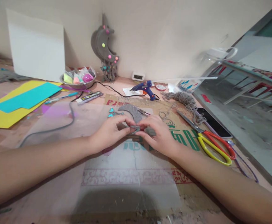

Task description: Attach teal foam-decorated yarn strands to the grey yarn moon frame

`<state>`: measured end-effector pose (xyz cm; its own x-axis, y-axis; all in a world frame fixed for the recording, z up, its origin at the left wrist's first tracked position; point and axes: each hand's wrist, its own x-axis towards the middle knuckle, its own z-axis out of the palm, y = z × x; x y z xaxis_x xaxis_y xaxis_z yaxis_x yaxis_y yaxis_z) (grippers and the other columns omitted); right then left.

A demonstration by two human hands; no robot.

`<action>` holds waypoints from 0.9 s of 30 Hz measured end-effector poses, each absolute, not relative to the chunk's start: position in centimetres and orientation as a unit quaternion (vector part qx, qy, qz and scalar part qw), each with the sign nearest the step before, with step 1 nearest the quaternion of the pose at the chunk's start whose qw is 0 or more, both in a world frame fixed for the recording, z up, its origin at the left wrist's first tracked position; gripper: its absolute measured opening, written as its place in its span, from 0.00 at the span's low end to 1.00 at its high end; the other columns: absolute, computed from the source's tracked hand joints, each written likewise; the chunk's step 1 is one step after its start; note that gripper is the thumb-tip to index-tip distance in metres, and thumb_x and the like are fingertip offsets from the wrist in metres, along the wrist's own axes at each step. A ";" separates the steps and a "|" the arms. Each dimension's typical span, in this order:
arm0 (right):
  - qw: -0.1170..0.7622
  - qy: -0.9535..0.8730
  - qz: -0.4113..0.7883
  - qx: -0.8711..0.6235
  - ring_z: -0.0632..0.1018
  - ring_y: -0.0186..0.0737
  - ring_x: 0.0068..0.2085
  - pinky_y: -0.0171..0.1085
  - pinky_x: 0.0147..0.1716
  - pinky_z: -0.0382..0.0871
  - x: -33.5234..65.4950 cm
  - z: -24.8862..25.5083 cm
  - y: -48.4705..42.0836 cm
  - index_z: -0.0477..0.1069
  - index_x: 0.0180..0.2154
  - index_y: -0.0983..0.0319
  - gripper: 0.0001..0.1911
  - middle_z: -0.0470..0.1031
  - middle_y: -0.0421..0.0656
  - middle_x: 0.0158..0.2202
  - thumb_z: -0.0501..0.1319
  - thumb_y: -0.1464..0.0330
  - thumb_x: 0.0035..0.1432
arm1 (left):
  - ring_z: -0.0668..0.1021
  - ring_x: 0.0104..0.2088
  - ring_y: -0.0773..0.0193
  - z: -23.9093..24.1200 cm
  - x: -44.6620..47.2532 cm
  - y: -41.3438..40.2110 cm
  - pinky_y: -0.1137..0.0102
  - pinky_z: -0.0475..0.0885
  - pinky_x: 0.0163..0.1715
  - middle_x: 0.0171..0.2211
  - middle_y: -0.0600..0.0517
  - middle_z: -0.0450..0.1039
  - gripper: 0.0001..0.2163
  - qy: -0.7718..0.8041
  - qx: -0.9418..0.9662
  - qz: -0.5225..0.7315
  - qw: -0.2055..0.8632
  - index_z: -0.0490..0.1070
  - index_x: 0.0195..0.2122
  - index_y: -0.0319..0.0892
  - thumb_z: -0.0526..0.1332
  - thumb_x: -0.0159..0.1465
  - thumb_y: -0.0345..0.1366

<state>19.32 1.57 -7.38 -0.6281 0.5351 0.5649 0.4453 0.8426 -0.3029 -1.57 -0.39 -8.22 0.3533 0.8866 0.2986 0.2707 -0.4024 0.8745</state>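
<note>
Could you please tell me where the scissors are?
In the head view, the scissors lie to the right of the right hand, beside the dark phone.

The left hand and right hand pinched a grey piece. Just beyond lay a crescent, blue hearts beside it; a glue gun sat farther back, scissors and yarn rightward.

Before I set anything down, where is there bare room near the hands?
The translucent sheet looks mostly bare between the left forearm and right forearm, and again between the grey cable and the left hand. It's crowded to the right, with scissors, yarn and phone, and just beyond the fingers, where the grey crescent and teal hearts lie.
</note>
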 end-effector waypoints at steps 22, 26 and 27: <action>0.342 -0.912 -0.012 -0.225 0.71 0.38 0.33 0.39 0.39 0.63 19.4 -7.1 1.8 0.69 0.34 0.59 0.03 0.74 0.39 0.28 0.58 0.71 0.62 | 0.75 0.43 0.62 -7.6 -1.5 -0.7 0.67 0.69 0.44 0.42 0.50 0.74 0.11 0.394 0.748 0.367 0.388 0.70 0.46 0.41 0.59 0.63 0.35; 0.332 -0.919 -0.040 -0.209 0.71 0.37 0.33 0.40 0.40 0.63 19.4 -7.1 2.0 0.69 0.34 0.59 0.05 0.75 0.39 0.27 0.56 0.72 0.62 | 0.74 0.39 0.62 -7.6 -1.6 -0.4 0.67 0.68 0.41 0.36 0.50 0.74 0.14 0.388 0.742 0.355 0.415 0.72 0.38 0.40 0.53 0.67 0.44; 0.328 -0.921 -0.041 -0.206 0.71 0.37 0.32 0.40 0.40 0.63 19.4 -7.1 1.9 0.69 0.34 0.59 0.06 0.74 0.39 0.27 0.56 0.72 0.63 | 0.74 0.37 0.62 -7.6 -1.6 -0.3 0.68 0.68 0.39 0.34 0.51 0.73 0.14 0.395 0.744 0.351 0.410 0.71 0.35 0.40 0.52 0.67 0.44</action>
<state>19.41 1.94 -7.14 -0.7003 0.3520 0.6211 0.4061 0.9119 -0.0590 -1.56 -0.28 -7.60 0.4421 0.8749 0.1977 0.2998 -0.3519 0.8867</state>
